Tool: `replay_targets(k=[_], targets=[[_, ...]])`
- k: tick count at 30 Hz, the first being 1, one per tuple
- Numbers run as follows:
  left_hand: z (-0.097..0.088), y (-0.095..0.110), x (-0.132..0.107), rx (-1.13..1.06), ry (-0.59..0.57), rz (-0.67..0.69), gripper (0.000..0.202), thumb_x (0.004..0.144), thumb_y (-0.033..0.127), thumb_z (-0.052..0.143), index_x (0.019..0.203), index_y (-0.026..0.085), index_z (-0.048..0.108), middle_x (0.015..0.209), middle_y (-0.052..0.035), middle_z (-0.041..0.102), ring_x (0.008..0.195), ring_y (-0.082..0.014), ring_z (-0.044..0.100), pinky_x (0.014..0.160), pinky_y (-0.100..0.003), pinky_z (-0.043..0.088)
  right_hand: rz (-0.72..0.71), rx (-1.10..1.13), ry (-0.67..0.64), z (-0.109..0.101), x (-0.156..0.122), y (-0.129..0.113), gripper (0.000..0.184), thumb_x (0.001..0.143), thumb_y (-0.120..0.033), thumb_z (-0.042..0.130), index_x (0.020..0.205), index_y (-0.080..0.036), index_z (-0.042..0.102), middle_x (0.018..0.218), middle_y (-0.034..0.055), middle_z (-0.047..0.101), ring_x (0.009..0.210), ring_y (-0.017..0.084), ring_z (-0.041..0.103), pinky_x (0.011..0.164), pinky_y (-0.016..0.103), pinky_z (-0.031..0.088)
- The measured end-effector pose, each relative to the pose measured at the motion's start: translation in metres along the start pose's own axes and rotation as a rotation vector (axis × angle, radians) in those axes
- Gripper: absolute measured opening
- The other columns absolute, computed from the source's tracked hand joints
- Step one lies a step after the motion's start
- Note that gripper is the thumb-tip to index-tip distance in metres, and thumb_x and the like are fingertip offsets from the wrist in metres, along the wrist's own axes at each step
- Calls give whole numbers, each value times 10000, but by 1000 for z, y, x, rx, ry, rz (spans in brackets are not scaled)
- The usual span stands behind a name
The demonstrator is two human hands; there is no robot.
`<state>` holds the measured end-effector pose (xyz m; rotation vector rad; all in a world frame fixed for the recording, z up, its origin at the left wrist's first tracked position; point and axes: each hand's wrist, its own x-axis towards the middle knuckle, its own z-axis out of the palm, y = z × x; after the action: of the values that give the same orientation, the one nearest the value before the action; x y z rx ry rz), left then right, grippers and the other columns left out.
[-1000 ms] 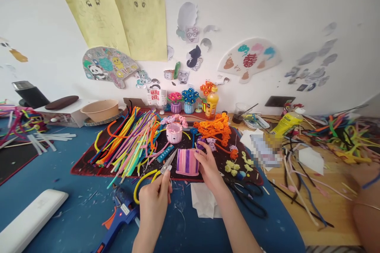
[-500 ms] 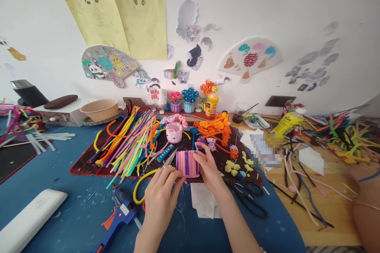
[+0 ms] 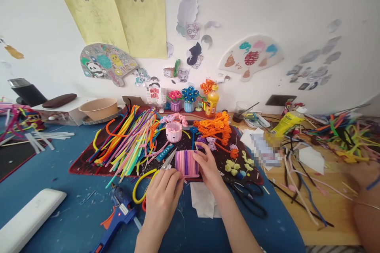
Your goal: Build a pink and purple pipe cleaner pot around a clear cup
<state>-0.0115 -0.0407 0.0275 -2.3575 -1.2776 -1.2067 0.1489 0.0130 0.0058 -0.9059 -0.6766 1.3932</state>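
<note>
A pink and purple striped pipe-cleaner pot (image 3: 186, 162) lies on its side between my two hands, above the near edge of the dark mat. My left hand (image 3: 164, 193) pinches its lower left edge, where a pink strand runs along the rim. On the opposite end, my right hand (image 3: 209, 168) grips the pot with thumb and fingers. The silver blades of a pair of scissors (image 3: 170, 159) show just beyond my left fingers. A finished pink pot with a small face (image 3: 173, 133) stands behind the held one.
Many coloured pipe cleaners (image 3: 130, 138) cover the mat's left half. Orange pipe-cleaner flowers (image 3: 215, 126) lie to the right. A blue glue gun (image 3: 120, 209) rests near my left forearm, black-handled scissors (image 3: 249, 197) beside my right. Another person's arm (image 3: 366, 201) reaches in at the right edge.
My hands keep the same hold on the striped pot, which has barely moved. The other person's hand at the right has shifted slightly.
</note>
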Motion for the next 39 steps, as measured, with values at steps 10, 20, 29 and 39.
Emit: replay_targets(k=[10,20,29,39], targets=[[-1,-4,1,-45,77,15,73,942,141,613,962,205,642,857,-46,745,734,-169,688,725,-295,547,0,7,4,0,0,-6,562,648,-410,891,1126,-294,618,788,-25,710,633,170,657,559,264,507],[-3,-2,-1,-44,51,72,122,925,68,609,984,172,634,861,-63,741,760,-177,692,742,-302,555,10,7,-68,-4,2,-5,575,647,-391,894,1134,-287,607,857,4,759,740,205,718,621,281,532],[-5,-2,-2,-49,50,163,202,953,10,499,1037,131,637,878,-86,747,805,-180,719,772,-299,574,19,13,-97,-5,3,-4,536,683,-378,880,1129,-290,598,859,-2,763,729,194,721,624,272,531],[-6,-7,-8,-54,110,70,159,889,37,663,1011,138,644,895,-89,739,799,-177,687,757,-300,548,-18,16,-105,-8,3,-12,570,701,-368,874,1178,-285,571,939,18,771,805,203,741,635,256,540]])
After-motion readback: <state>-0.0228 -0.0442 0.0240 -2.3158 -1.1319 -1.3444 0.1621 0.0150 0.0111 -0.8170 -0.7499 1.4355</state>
